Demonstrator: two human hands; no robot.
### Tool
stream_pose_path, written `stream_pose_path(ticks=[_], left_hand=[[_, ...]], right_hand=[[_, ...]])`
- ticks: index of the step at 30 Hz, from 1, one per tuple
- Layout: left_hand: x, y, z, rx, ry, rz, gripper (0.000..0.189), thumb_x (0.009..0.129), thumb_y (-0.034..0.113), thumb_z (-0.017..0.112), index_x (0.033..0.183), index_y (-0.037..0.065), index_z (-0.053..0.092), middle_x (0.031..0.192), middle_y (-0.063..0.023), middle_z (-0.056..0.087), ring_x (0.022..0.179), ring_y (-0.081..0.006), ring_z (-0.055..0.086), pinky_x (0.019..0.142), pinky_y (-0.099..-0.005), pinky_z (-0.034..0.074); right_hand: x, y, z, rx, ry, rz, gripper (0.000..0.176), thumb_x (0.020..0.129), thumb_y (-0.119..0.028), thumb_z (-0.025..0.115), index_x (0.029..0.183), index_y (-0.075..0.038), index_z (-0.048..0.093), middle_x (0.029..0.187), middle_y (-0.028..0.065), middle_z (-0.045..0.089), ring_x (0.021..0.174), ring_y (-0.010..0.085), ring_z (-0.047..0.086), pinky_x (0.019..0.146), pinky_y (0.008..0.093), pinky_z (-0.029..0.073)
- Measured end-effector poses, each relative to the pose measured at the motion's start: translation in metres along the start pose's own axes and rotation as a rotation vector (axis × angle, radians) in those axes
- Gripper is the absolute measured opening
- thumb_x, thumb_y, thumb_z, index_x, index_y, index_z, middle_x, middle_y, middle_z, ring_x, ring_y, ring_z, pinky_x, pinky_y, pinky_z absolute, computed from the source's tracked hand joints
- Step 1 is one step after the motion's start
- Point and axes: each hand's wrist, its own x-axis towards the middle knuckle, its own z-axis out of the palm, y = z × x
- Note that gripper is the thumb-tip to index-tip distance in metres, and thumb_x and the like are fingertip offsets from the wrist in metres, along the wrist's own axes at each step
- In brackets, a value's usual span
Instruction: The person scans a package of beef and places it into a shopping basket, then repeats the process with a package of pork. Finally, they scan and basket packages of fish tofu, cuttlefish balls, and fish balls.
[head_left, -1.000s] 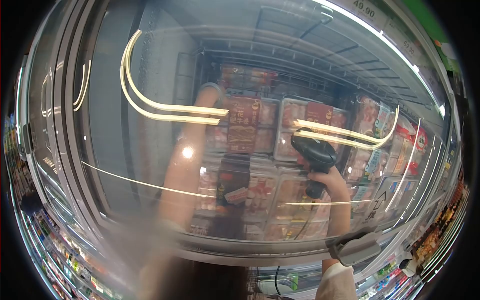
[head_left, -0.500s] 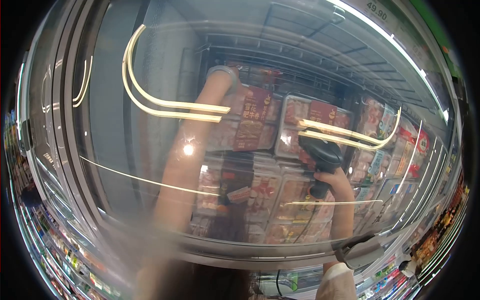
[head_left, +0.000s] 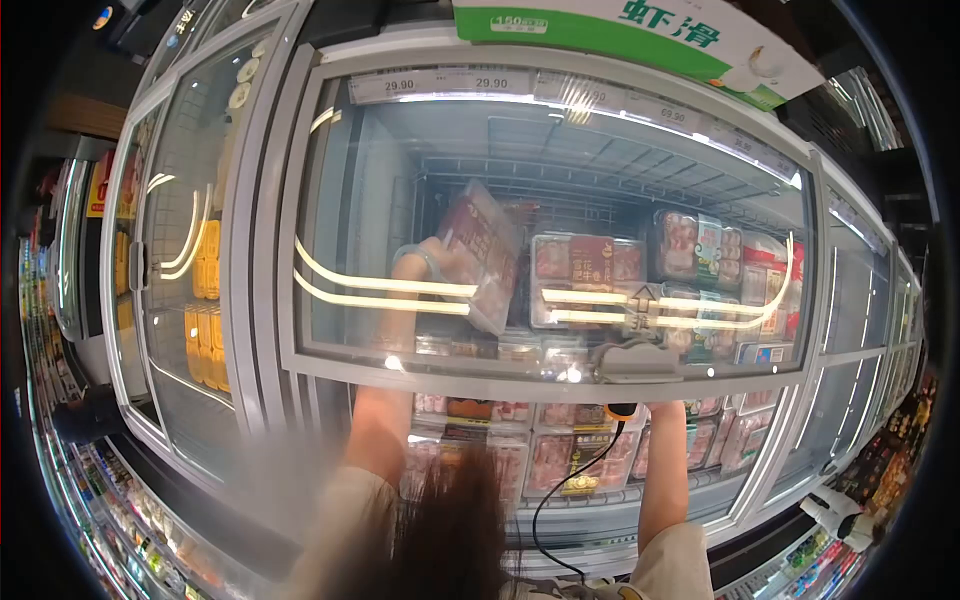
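Through the glass lid (head_left: 400,150) of a chest freezer, my left hand (head_left: 437,262) is seen closed on the left edge of a clear plastic pack of meat rolls (head_left: 487,250) with a dark red label. The pack is tilted, raised off the stack. My right hand (head_left: 667,408) is low on the right, mostly behind the lid's front frame and handle (head_left: 635,362). It grips a black corded barcode scanner (head_left: 622,409), of which only the handle's end shows clearly. Another red-labelled meat pack (head_left: 590,262) lies flat just right of the raised one.
More meat packs (head_left: 580,450) fill the front below the lid's edge. Packs with blue-green labels (head_left: 708,250) are stacked on the right. The scanner's cable (head_left: 540,510) hangs toward my body. Hair (head_left: 455,530) covers the lower middle. A neighbouring freezer door (head_left: 190,300) stands left.
My left hand has lifted and tilted the red-labelled pack. My view has moved back, showing more of the freezer. The scanner now sits mostly behind the lid frame.
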Motion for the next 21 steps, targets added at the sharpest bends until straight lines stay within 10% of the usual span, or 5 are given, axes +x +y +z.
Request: stream_pose_path(ticks=[5, 8, 21], left_hand=[[0.007, -0.086, 0.051, -0.382, 0.193, 0.401, 0.032, 0.072, 0.021, 0.056, 0.092, -0.004, 0.055, 0.081, -0.0126, 0.058, 0.070, -0.0197, 0.056, 0.057, -0.0291, 0.044], [-0.083, -0.058, 0.045, -0.604, 0.189, 0.110, 0.033, 0.075, 0.024, 0.056, 0.095, -0.001, 0.054, 0.086, -0.0111, 0.057, 0.075, -0.0194, 0.056, 0.058, -0.0296, 0.045], [-0.260, -0.132, 0.142, -0.902, -0.069, 0.142, 0.044, 0.072, 0.027, 0.063, 0.105, 0.003, 0.046, 0.094, -0.0056, 0.054, 0.081, -0.0165, 0.054, 0.069, -0.0302, 0.045]], right_hand=[[-0.069, -0.035, 0.036, -0.005, -0.024, 0.056, 0.028, 0.069, -0.004, 0.055, 0.094, 0.005, 0.046, 0.083, 0.0148, 0.056, 0.065, 0.0252, 0.059, 0.059, 0.0351, 0.052], [-0.105, -0.032, 0.038, -0.071, -0.057, -0.024, 0.030, 0.069, -0.004, 0.053, 0.097, 0.004, 0.046, 0.089, 0.0176, 0.056, 0.073, 0.0253, 0.060, 0.059, 0.0326, 0.052], [-0.252, -0.002, 0.043, -0.085, -0.115, -0.038, 0.029, 0.072, -0.015, 0.056, 0.098, -0.003, 0.053, 0.091, 0.0176, 0.057, 0.069, 0.0200, 0.059, 0.054, 0.0283, 0.050]])
